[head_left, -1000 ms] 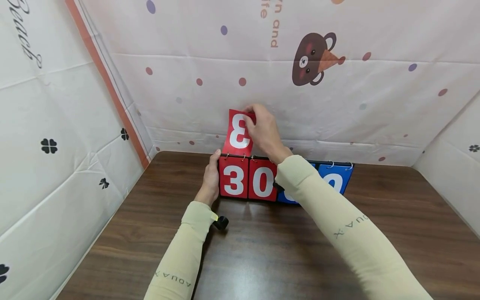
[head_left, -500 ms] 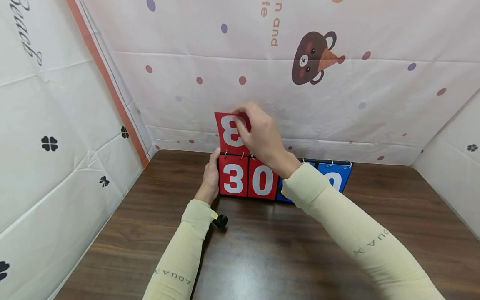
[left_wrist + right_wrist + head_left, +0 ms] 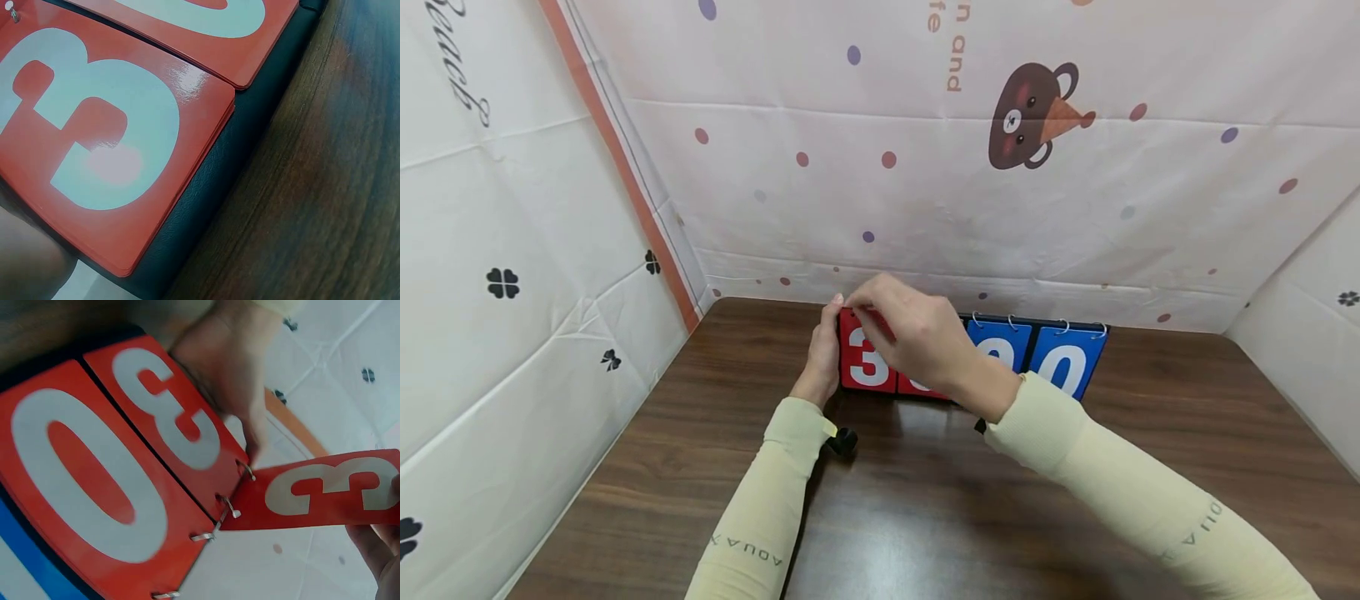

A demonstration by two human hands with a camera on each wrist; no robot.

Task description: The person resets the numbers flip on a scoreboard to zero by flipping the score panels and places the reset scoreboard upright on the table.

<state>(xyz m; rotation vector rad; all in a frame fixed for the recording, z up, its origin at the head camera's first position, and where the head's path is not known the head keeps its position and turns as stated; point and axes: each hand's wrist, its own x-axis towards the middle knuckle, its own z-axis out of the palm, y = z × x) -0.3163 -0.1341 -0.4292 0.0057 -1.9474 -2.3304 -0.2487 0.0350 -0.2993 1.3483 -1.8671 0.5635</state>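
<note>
A flip scoreboard with a black backing (image 3: 247,125) stands toward the back of the table. Its red front cards read 3 (image 3: 868,358) and 0 (image 3: 90,469). My left hand (image 3: 822,358) grips the left end, thumb at the upper corner. In the right wrist view, a red number card (image 3: 250,506) marked 3 is turned up over the rings, and my right hand (image 3: 921,337) pinches its far end. The head view has that hand at the board's top edge, covering much of the red 0 and hiding the turned card.
Blue cards (image 3: 1067,358) with 0 hang from rings on the board's right half. The brown wooden table (image 3: 880,517) meets a printed white cloth wall (image 3: 760,217) behind the board. A black wrist camera (image 3: 842,442) sits at the left cuff.
My right hand has come down from above the board to its top edge, bringing the turned red card down out of sight in the head view. The left hand stays put.
</note>
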